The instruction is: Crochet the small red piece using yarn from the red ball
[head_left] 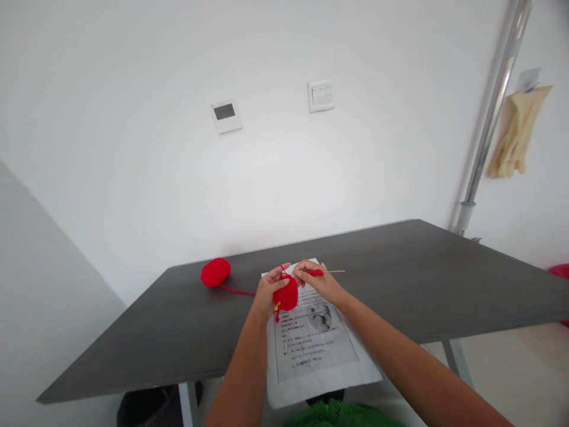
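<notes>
My left hand (267, 292) pinches the edge of a round red crochet piece (287, 295), with red yarn looped up over a raised finger. A yellow stitch marker (278, 306) hangs at the piece's lower left, beside a short yarn tail. In my right hand (315, 279) is a crochet hook (333, 271) with a red grip, its thin shaft sticking out to the right. The hook's working end, at the top of the piece, is too small to make out. From my left hand the yarn runs left across the table to a red yarn ball (216, 272).
Under my hands lies a printed sheet (324, 356) with text and a picture, overhanging the front edge of the dark table (400, 279). A white wall rises behind. At right are a metal pipe (493, 112) and hanging cream gloves (520, 130). A black bin (149, 406) stands below left.
</notes>
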Demonstrator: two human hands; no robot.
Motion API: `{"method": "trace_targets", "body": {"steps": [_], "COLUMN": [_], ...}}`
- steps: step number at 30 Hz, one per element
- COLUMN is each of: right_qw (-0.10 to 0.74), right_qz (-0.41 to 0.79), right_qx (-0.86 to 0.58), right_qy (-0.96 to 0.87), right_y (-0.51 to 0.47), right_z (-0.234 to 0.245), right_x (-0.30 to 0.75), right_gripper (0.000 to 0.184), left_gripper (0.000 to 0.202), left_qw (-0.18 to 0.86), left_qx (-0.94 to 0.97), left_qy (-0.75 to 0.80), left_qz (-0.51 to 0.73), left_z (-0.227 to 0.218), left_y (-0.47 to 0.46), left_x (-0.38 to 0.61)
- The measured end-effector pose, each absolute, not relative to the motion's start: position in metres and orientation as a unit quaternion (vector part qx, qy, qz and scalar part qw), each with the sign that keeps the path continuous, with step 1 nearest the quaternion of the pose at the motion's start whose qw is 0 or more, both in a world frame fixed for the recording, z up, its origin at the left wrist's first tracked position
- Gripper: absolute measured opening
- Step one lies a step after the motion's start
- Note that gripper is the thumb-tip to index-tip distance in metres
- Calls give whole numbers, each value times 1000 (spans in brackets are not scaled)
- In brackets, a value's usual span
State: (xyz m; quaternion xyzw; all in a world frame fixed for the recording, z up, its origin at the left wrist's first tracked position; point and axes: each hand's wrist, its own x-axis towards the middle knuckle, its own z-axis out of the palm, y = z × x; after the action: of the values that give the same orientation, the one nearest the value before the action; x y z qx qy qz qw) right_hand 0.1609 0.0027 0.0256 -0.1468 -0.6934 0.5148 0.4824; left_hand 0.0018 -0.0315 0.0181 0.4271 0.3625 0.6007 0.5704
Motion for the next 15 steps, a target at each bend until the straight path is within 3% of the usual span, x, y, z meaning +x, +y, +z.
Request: {"method": "trace_targets", "body": {"steps": [15], "right_qw": [477], "right_qz": [329], "right_qx": [-241], "right_qy": [-779], "right_y": [2], "right_z": [24], "right_x": [163], "right_gripper": [10], "left_gripper": [67], "left_qw": [512], "left_qx": [437], "left_qy": [413], "left_qz": [614], "left_z": [16], "left_y": [-30], "left_x": [5]}}
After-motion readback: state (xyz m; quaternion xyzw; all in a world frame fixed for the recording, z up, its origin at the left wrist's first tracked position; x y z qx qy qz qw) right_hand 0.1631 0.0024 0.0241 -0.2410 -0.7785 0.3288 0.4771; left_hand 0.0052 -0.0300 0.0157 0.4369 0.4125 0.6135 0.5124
